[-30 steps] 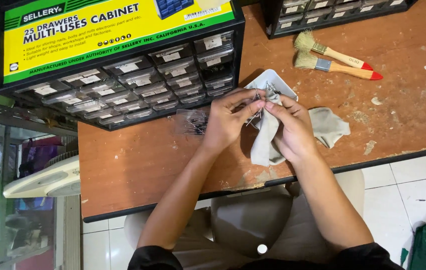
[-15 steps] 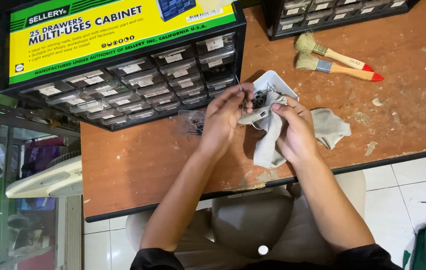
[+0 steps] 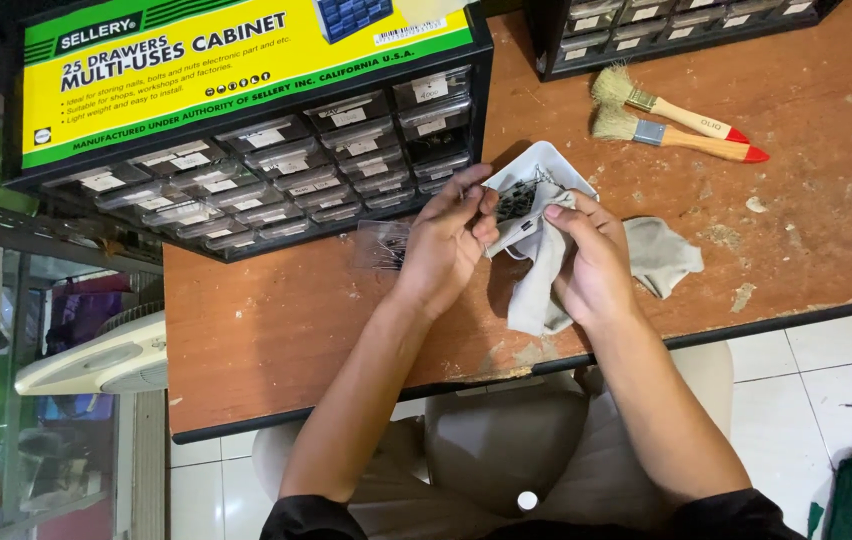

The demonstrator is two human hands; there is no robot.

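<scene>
At the left edge of the worn wooden workbench (image 3: 276, 330) sits a black small-parts cabinet (image 3: 246, 170) with rows of clear plastic drawers and a yellow-and-green card on top; just in front of it lies a small clear bag (image 3: 381, 245) of dark bits. Next comes the left hand (image 3: 446, 245), fingers pinched narrow around a small dark metal part (image 3: 516, 200) with thin wire legs, held above a white square dish (image 3: 551, 165). The right hand (image 3: 591, 265) is closed around a grey cloth (image 3: 536, 285), thumb and forefinger pressing a fold of it against the part while the loose tail hangs toward the table edge and another end lies flat to the right. To wipe well, it seems wise to keep the left pinch firm on the body of the part, not its legs, which look thin enough to bend, and to draw the cloth in short strokes over the dish so anything dropped lands there. The cloth looks soft and limp, the dish smooth and glossy, the benchtop scuffed and flecked with pale chips. Farther right, well apart from the hands, lie two paintbrushes (image 3: 676, 130) with pale bristles, wooden handles and red tips.
</scene>
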